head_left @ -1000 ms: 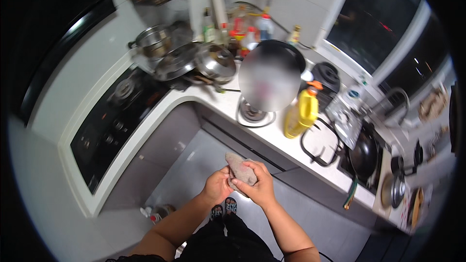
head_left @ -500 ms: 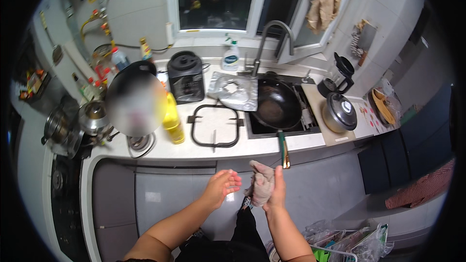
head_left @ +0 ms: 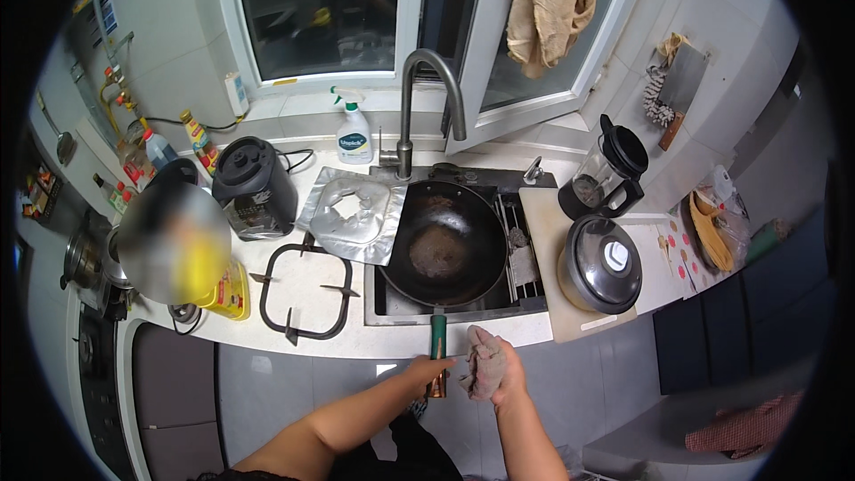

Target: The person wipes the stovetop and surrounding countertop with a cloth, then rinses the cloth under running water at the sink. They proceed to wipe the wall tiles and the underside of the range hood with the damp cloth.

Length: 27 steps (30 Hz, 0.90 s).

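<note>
A black wok rests over the sink, its green and copper-coloured handle pointing toward me past the counter edge. My left hand is closed around the lower part of that handle. Close by on the right, my right hand grips a crumpled greyish-pink cloth that hangs clear of the wok. The sink is mostly hidden under the wok. To the wok's left lies a silver foil sheet with a hole in its middle.
On the counter's left are a square black burner grate, a yellow bottle and a dark appliance. A tall faucet rises behind the sink. Rightward, a lidded pot stands on a cutting board, near a glass jug.
My left hand has gone from open and empty to holding the wok handle. The cloth in my right hand has come nearer the handle, and the view has shifted closer to the sink.
</note>
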Available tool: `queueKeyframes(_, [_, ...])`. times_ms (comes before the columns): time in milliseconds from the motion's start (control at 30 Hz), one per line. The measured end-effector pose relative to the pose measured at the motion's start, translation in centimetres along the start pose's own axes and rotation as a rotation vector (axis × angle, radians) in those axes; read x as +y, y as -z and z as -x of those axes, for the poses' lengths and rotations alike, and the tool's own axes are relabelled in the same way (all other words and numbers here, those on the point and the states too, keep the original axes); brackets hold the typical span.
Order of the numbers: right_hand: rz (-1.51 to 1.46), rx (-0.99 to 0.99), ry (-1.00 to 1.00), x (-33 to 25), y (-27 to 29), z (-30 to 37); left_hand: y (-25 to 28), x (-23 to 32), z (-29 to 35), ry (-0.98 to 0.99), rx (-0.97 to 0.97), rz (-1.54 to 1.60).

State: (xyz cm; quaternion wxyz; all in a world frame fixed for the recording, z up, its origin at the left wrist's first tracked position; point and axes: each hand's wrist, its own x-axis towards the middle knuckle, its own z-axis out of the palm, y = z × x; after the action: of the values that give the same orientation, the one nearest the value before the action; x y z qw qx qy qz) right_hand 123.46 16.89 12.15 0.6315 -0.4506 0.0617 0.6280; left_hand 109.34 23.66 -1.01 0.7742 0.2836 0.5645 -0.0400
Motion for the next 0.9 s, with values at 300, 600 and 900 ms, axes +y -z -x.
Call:
queueKeyframes(300, [0.026, -0.052, -0.092, -2.1, 3.9, -1.7, -1.6, 3.2, 4.1, -0.225, -0.086, 0.188])
queueKeyframes(600, [0.057, -0.154, -0.137, -3.3, 2.2, -1.5, -5.2, 9.0, 12.5, -0.359, -0.432, 0.458])
queueKeyframes(900, [0.221, -0.137, -0.070, -3.3, -3.4, -3.3, -3.9, 9.7, 17.5, -0.338, -0.544, 0.498])
